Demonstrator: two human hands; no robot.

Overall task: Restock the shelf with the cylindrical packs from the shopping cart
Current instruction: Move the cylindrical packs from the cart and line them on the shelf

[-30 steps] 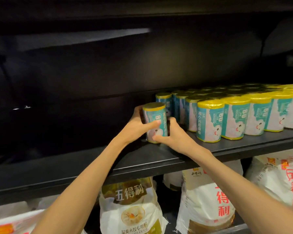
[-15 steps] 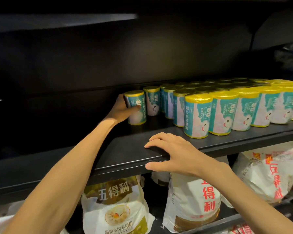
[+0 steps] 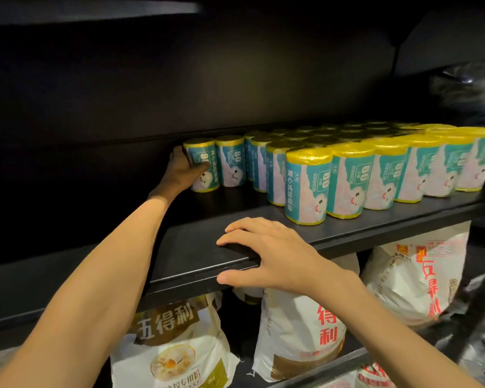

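Teal-and-white cylindrical packs with yellow tops stand in several rows on the dark shelf [image 3: 196, 247]. Deep at the back left, my left hand [image 3: 179, 170] grips one upright pack [image 3: 203, 166], thumb across its front and fingers behind it. That pack stands on the shelf right beside the leftmost pack of the back row [image 3: 233, 163]. My right hand [image 3: 275, 253] rests on the shelf's front edge with its fingers on top and its thumb under the lip. The nearest front pack [image 3: 307, 189] stands just right of and behind that hand. The shopping cart is out of view.
Large white flour sacks [image 3: 294, 331] with red and brown print fill the lower shelf, one of them [image 3: 174, 345] at lower left. The shelf's left half is bare and dark. A crinkled dark bag [image 3: 471, 82] lies on a ledge at the upper right.
My left hand carried the pack from the shelf front to the back, beside the back row. My right hand let go of it and dropped to the shelf edge.
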